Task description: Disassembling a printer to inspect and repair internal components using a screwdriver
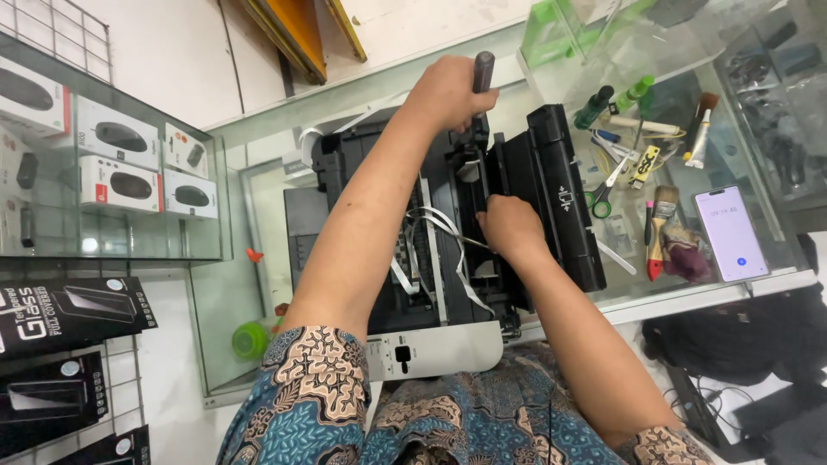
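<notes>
Opened black printer (517, 198) at frame centre on glass counter (258, 258), left hand (448, 90) fisted around dark screwdriver handle (483, 71) upright at its top edge, right hand (511, 226) curled, fingertips inside printer, grasp unclear, white ribbon cables (439, 245) loose beside it, scissors (603, 194), brushes (662, 228) and phone (730, 232) at right.

Clear glass display counter (258, 120) as worktop, boxed stock on glass shelf (52, 250) at left, pale wall (172, 52) behind, white wire grid rack (69, 26) top left, even indoor light

Black opened printer (517, 198) flat on glass counter, white ribbon cables exposed; dark-handled screwdriver (483, 71) upright above it.
</notes>
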